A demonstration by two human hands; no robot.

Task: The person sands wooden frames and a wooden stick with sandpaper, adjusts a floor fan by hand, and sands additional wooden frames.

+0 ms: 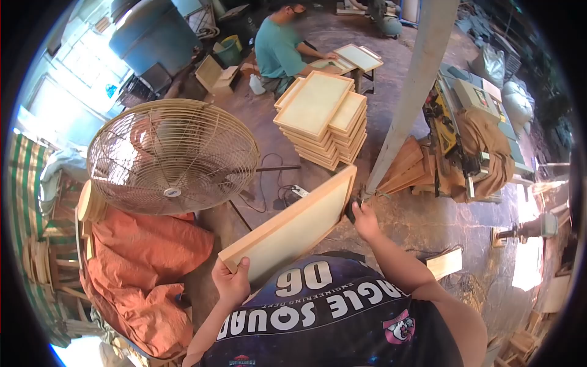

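Note:
A shallow wooden tray (293, 229) with a pale flat base and a light wood rim is tilted up in front of my body. My left hand (234, 280) is closed on its near left corner, thumb over the rim. At the tray's right end, my right hand (365, 221) is closed around a small dark object (351, 208), whose kind I cannot make out. That object is against or very near the tray's edge; contact is unclear.
A large caged fan (174, 159) stands left, above an orange cloth (140, 269). Stacked wooden trays (315, 104) stand ahead, and a person (281, 49) sits working behind them. A pale post (409, 92) rises at right, near a cluttered bench (483, 131).

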